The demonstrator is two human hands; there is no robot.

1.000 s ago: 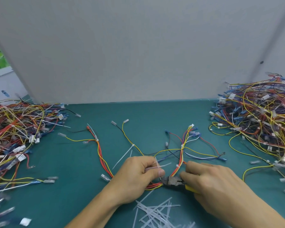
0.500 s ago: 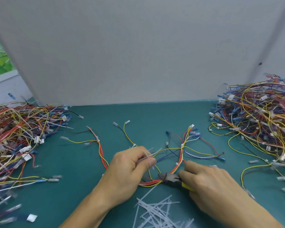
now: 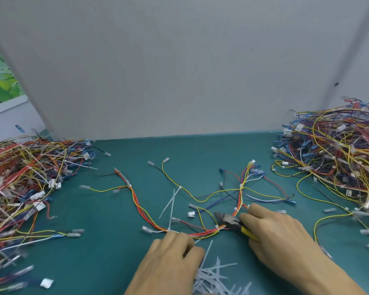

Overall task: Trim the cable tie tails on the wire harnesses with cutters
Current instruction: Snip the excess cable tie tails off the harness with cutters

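Noted right hand (image 3: 285,241) curled round cutters (image 3: 227,219); left hand (image 3: 170,258), fingers curled at harness (image 3: 202,232), hold indeterminate. Advise pinning harness, cutting long tail (image 3: 171,207) flush at head.

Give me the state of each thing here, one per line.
cutters, jaws seem shut, among the harness wires.
right hand, gripping the cutters.
left hand, fingers curled; contents hidden.
harness, flat on the mat, two long tie tails uncut.
cut tails, loose heap between the hands.
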